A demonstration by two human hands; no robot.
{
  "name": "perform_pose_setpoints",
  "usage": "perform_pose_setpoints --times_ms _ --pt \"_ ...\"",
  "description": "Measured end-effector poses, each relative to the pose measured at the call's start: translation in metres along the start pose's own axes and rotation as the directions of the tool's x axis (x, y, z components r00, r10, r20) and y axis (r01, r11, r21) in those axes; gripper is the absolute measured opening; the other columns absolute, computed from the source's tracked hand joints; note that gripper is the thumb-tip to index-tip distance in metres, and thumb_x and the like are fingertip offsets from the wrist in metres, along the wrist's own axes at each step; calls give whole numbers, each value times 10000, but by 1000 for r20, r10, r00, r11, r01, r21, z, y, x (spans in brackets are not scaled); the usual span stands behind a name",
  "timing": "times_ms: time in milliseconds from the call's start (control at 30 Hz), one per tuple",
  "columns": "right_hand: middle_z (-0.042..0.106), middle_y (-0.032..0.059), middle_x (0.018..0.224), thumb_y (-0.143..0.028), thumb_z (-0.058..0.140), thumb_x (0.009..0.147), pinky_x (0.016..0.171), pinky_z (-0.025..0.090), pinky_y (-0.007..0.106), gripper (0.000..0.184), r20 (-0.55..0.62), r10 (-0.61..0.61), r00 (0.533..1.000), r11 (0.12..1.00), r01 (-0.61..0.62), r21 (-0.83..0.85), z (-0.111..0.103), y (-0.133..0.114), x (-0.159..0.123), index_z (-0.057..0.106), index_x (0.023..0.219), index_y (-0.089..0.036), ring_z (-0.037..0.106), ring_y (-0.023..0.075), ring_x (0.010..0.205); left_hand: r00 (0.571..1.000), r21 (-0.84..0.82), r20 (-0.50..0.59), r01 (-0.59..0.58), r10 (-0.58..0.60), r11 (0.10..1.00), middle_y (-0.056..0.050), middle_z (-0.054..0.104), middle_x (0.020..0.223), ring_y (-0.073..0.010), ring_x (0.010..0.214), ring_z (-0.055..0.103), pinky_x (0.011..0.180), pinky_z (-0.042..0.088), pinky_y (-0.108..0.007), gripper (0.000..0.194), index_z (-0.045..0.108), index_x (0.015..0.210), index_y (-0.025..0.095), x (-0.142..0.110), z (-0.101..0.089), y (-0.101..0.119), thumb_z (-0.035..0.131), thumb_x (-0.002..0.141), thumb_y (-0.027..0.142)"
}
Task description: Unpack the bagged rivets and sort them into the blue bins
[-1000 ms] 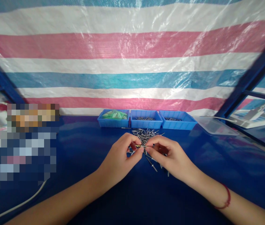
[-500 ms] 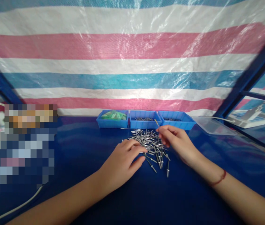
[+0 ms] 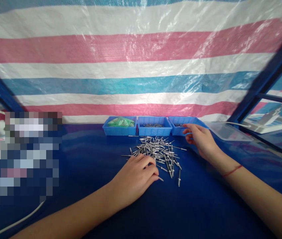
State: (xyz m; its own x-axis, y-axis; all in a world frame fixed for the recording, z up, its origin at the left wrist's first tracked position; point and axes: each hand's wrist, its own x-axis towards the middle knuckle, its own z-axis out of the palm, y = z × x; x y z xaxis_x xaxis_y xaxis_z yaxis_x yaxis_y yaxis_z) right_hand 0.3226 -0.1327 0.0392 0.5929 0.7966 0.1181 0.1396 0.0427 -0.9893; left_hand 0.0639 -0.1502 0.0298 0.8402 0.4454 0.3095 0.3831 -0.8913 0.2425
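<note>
A pile of silver blind rivets (image 3: 155,147) lies on the blue table. At its near side my left hand (image 3: 139,174) pinches one blind rivet (image 3: 160,179), whose end sticks out past the fingertips. My right hand (image 3: 200,137) hovers at the front of the right-hand blue bin (image 3: 193,121), fingers apart and nothing visible in them. It covers part of that bin, where some small dark metal pieces show. The middle blue bin (image 3: 155,130) holds more rivets. Green plastic bags (image 3: 121,122) fill the left blue bin (image 3: 118,131).
A translucent plastic lid (image 3: 230,132) lies right of the bins. A white device (image 3: 267,122) with a cable stands behind the blue frame post (image 3: 262,76). Pixelated objects cover the left side, with a white cable (image 3: 21,219) below. A striped tarp (image 3: 131,49) hangs behind.
My hands have parted. The right carried a thin gold-coloured piece away to the right bin, and it is no longer visible. My left hand has closed on a rivet at the pile's near edge.
</note>
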Motion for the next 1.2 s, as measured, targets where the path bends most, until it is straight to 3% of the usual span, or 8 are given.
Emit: perform_pose_setpoints --times_ms 133,267,333,400,633,733,967,1200 --pt "563 -7 624 -325 585 746 386 322 205 168 216 -102 971 990 120 -72 11 -12 -26 619 727 -162 437 74 440 986 -86 -84 139 -146 987 5 660 881 -177 846 594 791 394 -354 115 584 906 197 3 -3 1 475 922 229" --pt "622 9 700 -319 565 791 486 415 223 166 625 -215 750 919 372 -131 22 -25 -67 638 790 -171 510 99 536 943 -260 -199 212 -267 942 22 647 823 -140 763 603 736 413 -289 62 575 875 196 5 -5 -2 515 886 206" --pt "638 7 711 -285 569 801 498 415 221 140 693 -273 667 858 495 -138 27 -28 -83 653 834 -178 514 99 547 926 -329 -243 201 -288 923 17 634 807 -131 752 600 711 425 -260 53 579 854 190 5 -5 -3 527 867 184" --pt "647 5 721 -255 550 825 497 401 217 128 703 -328 631 802 579 -146 29 -28 -93 657 839 -184 508 93 545 911 -388 -274 187 -307 902 13 628 805 -126 755 599 711 435 -245 55 585 844 186 4 -5 -3 538 847 159" --pt "612 0 686 -288 541 846 488 412 213 145 661 -300 688 870 481 -105 33 -20 -93 624 816 -173 508 92 540 852 -618 -256 218 -456 755 3 659 864 -132 788 624 743 468 -245 190 567 1010 193 4 -1 -2 580 821 212" --pt "608 3 701 -294 539 849 487 424 213 148 686 -252 682 906 416 -81 34 -18 -93 617 840 -169 528 91 537 870 -655 -189 234 -456 719 -7 670 891 -140 828 627 757 470 -243 131 607 948 191 5 -2 -3 549 854 261" --pt "635 19 756 -306 589 818 433 393 208 141 565 -361 742 861 499 -104 31 -24 -97 618 862 -175 493 77 493 899 -630 -176 211 -402 748 9 682 863 -128 804 630 764 470 -227 115 627 858 186 6 -8 1 525 869 238" --pt "641 53 810 -263 601 818 467 419 237 119 567 -478 671 811 585 -10 32 -24 -101 670 875 -185 547 113 582 919 -480 -219 192 -329 856 9 686 791 -138 724 626 702 473 -243 120 649 828 194 3 -4 2 545 856 246"
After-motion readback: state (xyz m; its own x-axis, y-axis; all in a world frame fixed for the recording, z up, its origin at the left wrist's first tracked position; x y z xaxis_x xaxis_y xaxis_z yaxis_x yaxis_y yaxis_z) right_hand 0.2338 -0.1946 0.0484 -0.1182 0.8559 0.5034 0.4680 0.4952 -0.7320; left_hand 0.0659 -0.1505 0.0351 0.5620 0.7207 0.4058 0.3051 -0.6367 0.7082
